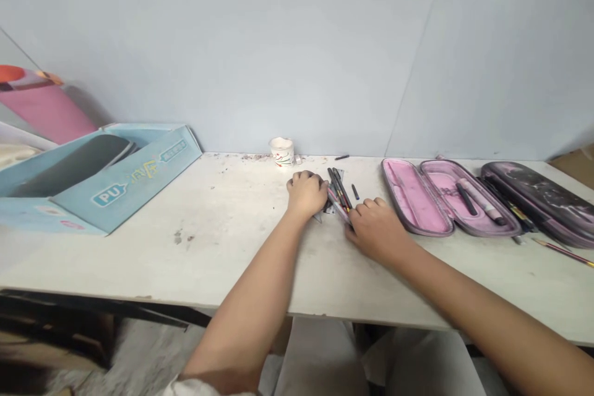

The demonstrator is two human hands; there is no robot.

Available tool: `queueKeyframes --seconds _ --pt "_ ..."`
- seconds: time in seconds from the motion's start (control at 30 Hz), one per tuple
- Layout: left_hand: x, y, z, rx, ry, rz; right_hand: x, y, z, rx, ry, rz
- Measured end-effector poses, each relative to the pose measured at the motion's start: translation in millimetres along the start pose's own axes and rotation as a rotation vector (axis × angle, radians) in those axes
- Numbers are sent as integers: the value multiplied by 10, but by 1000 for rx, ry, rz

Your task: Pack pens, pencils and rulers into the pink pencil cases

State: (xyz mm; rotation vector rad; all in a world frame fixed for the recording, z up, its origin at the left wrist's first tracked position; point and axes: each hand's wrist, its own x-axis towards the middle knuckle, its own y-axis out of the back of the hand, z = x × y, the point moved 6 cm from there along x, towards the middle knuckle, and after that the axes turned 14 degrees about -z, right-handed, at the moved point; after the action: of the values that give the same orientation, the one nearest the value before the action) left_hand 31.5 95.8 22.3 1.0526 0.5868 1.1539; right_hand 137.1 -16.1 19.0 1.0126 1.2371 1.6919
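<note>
A bundle of pens and pencils [338,193] lies on the white table [223,241], between my two hands. My left hand [306,193] is curled shut against the bundle's left side. The fingers of my right hand [377,229] are closed around its near end. A short dark pen piece [355,192] lies just right of the bundle. Further right, an open pink pencil case [417,204] holds a black pen [465,198] and a pink pen [487,209].
A small white cup [281,151] stands by the wall, a loose dark pen [342,157] beside it. A light blue cardboard box [116,182] lies at the left. A dark pencil case [547,198] and a loose pencil [563,252] are at the far right.
</note>
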Motion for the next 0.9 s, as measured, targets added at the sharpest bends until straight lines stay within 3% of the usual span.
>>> queueKeyframes --seconds 0.1,0.2,0.3,0.4,0.53,0.67,0.73,0.8,0.87,0.9 --pt "-19 42 70 -490 -46 -5 -7 96 67 -13 -55 95" --pt "-104 -16 320 -1112 -174 -150 -9 204 100 -38 -72 198" --pt "-226 -78 571 -1441 -241 -244 -15 266 124 -3 -5 255" --pt "-295 -163 681 -1576 -218 -282 -71 335 332 224 -53 369" --pt "-352 -329 819 -1586 -204 -486 -181 296 781 860 -247 557" --pt "-441 -478 948 -1467 -148 -646 -77 146 810 1363 -102 372" --pt "-461 -497 972 -1423 -122 -650 -68 129 842 1458 -86 396" --pt "-443 -457 969 -1439 -118 -610 -116 132 958 1498 -133 567" --pt "-389 -342 937 -1529 -145 -497 -172 101 1065 1522 -207 703" --pt "-357 -261 905 -1591 -165 -409 -178 73 1085 1537 -235 699"
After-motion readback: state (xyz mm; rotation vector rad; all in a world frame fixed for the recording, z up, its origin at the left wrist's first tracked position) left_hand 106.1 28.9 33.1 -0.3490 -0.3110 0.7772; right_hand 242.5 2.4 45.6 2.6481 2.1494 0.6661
